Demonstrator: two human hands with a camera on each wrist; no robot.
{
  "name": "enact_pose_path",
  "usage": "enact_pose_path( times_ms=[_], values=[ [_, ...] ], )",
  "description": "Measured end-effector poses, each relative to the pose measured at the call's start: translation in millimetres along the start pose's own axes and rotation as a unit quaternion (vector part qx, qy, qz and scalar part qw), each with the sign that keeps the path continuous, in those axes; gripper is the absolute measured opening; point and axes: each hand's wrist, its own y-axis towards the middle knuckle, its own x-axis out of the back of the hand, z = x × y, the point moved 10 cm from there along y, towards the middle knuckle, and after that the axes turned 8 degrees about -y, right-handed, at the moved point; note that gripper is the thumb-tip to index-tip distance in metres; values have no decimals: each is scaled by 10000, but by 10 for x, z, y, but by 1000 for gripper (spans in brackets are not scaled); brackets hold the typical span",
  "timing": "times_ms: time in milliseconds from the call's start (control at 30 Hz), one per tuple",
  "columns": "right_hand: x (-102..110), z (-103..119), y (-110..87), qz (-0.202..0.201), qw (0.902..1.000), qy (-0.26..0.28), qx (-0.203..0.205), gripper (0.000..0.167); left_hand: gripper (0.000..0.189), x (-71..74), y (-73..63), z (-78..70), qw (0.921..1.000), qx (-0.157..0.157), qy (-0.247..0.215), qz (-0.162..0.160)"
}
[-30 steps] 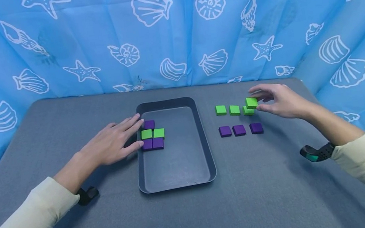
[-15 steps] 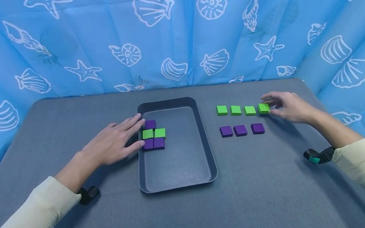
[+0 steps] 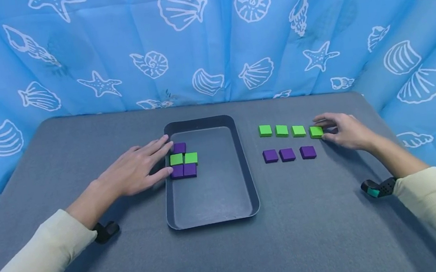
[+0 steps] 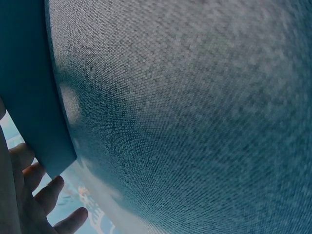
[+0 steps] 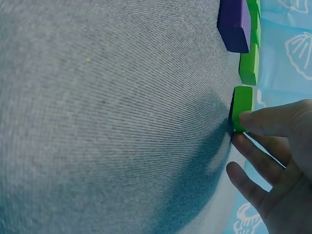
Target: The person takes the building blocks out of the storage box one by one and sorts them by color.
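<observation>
Green block (image 3: 316, 132) nr table's (image 3: 226, 259) far R corner, pinched by R hand (image 3: 345, 132), prob. to square it w/ other greens (image 3: 281, 131), apart from purples (image 3: 287, 155); L hand (image 3: 131, 170), fingers loose, on tray's (image 3: 213, 196) L edge, prob. steadying it. L wrist cam: fingers by tray wall, table's woven gray surface. R wrist cam: thumb on block, blue shell-print curtain (image 5: 280, 73) behind
</observation>
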Motion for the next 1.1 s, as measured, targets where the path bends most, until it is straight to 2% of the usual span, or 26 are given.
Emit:
enact_pose_path(
  times_ms=[233, 400, 533, 667, 933, 1100],
  values=[
    [-19, -12, 34, 242, 9996, -107, -17, 55, 76, -1, 9, -2, 10000, -40, 54, -12],
    [100, 163, 100, 210, 9994, -152, 240, 57, 76, -5, 8, 5, 10000, -56, 60, 15],
    [241, 423, 184, -90, 9989, -209, 400, 54, 77, -6, 2, 10, 10000, -67, 54, 22],
    [281, 749, 279, -213, 9978, -180, 608, 51, 77, -3, 2, 4, 10000, -89, 38, 13],
    [192, 1595, 428, -332, 9857, 201, 1637, 50, 76, -10, -1, 5, 10000, -41, 32, 49],
    [74, 2088, 473, -124, 9756, 208, 2184, 51, 76, -6, 5, 7, 10000, -25, 26, 44]
  ],
)
